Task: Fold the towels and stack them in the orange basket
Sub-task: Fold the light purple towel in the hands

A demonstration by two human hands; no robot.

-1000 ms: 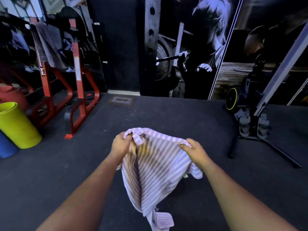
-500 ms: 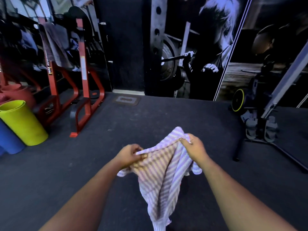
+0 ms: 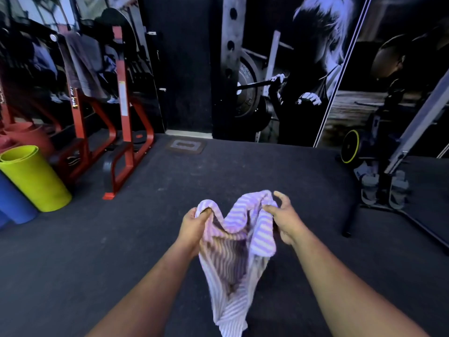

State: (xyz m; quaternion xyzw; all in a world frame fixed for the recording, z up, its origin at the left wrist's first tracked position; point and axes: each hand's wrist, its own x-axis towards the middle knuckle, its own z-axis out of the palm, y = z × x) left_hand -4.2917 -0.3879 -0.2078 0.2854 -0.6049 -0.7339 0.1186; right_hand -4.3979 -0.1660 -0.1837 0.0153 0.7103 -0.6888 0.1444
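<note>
Above dark floor (image 3: 121, 239), left hand (image 3: 193, 227) and right hand (image 3: 285, 221) each grip striped towel (image 3: 234, 251) edge.

A lilac-and-white striped towel (image 3: 239, 249); left of it, a lime-green rolled mat (image 3: 34, 177), a blue one (image 3: 13, 203), a red rack (image 3: 121, 113).
</note>
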